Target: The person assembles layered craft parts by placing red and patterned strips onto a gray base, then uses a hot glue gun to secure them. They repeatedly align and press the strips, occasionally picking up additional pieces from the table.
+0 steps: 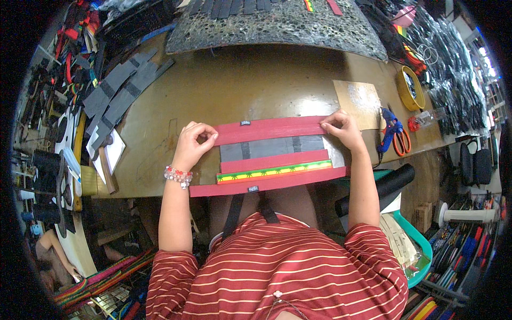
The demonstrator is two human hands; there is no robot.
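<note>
A long dark-red fabric strip (274, 129) with a small black label on its upper edge lies across the table in front of me. At its left end, my left hand (196, 141) pinches the strip between thumb and fingers. My right hand (344, 129) pinches the other end the same way. Just below lies a dark grey panel (272, 148) with two darker bands. Nearer to me are a shorter red strip (261, 161), a green, yellow and red ribbon (274, 170) with palm trees, and another labelled red strip (306, 180) along the table edge.
Dark grey panels (125, 82) and a hammer (108, 165) lie to the left. On the right are a tan board (354, 98), a blue glue gun (392, 128), orange-handled scissors (402, 143) and a yellow bowl (405, 96). A speckled slab (277, 34) stands at the back.
</note>
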